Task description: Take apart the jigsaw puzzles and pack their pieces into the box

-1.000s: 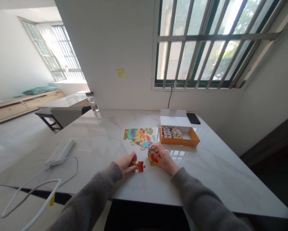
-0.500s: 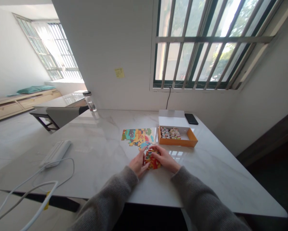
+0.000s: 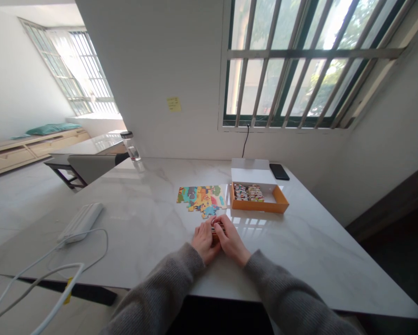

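Observation:
Between my two hands is a stack of puzzle pieces (image 3: 216,229), mostly covered by fingers; its striped edges show in the gap. My left hand (image 3: 205,242) is closed around the stack's left side. From the right, my right hand (image 3: 231,238) wraps it with bent fingers. Just beyond the fingertips lies a partly joined jigsaw puzzle (image 3: 202,199), colourful with a ragged lower edge. To its right stands an orange box (image 3: 259,206) with rows of upright puzzle pieces (image 3: 248,192) in its left part.
A black phone (image 3: 279,171) lies at the back right, beside the box's white flap (image 3: 250,175). A clear bottle (image 3: 131,146) stands at the back left. On the left of the marble table (image 3: 146,223) is a white power strip (image 3: 81,223) with a looping cable (image 3: 48,279).
My hands have drawn together around the pieces, which were spread with their red and yellow faces showing. Now they form a stack with edges showing.

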Available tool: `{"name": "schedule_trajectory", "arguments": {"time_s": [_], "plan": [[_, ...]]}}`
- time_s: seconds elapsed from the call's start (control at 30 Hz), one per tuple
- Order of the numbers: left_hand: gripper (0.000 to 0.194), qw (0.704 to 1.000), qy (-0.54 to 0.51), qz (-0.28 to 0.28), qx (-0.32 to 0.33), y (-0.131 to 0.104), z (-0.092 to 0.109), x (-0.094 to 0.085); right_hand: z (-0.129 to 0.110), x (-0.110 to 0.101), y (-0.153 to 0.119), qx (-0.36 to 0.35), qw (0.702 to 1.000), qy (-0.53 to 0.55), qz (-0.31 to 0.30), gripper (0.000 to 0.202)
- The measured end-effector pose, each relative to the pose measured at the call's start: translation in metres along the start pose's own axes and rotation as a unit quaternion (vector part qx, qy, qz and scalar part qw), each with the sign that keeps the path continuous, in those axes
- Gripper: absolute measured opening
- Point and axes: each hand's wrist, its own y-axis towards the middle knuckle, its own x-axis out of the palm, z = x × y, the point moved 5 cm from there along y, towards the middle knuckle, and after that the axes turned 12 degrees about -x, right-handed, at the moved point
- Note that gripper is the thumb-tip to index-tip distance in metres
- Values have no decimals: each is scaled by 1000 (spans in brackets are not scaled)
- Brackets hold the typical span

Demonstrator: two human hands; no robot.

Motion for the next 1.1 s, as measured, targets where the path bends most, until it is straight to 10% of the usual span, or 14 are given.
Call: {"name": "schedule_trajectory", "arguments": {"time_s": [0.23,0.43,0.7,0.9,1.1], "plan": [[82,998,-34,-32,47,8,-20,-13,0,-14,-1,-51,985,-27,-164,36],[43,996,88,-8,10,83,-70,-64,13,-21,-2,-4,989,-53,-139,37],[49,959,257,-8,-118,159,-117,-79,17,-21,-1,23,989,-62,-136,34],[60,940,314,-20,-130,158,-113,-90,12,-22,0,34,985,-74,-149,34],[71,894,393,12,-215,109,-101,-97,9,-24,-1,32,984,-82,-153,33]]}}
